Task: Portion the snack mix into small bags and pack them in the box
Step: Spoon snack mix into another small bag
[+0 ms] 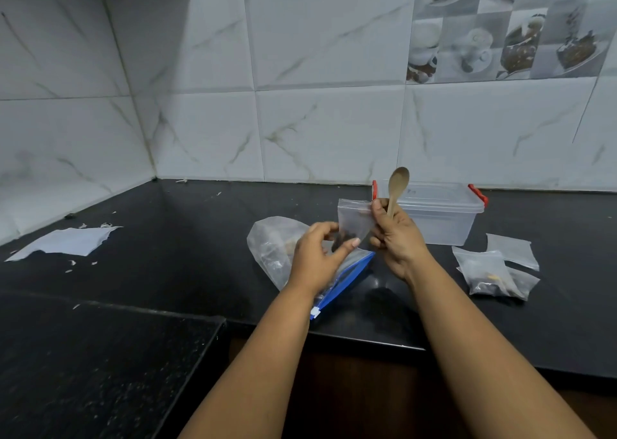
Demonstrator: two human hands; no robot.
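A small clear zip bag (353,219) with dark snack mix at its bottom hangs upright above the counter. My right hand (394,238) pinches the bag's top right corner and also holds a wooden spoon (397,186), bowl up. My left hand (317,255) touches the bag's lower part, thumb against it. Below lies the large snack mix bag (273,248) with a blue zip strip. A clear plastic box (440,220) with red clips stands behind, lid on.
Small bags (490,271), one holding snack mix, lie on the black counter to the right of my hands. A torn white paper (66,241) and scraps lie at the left. Tiled walls close the back and left; the counter's front edge runs below my forearms.
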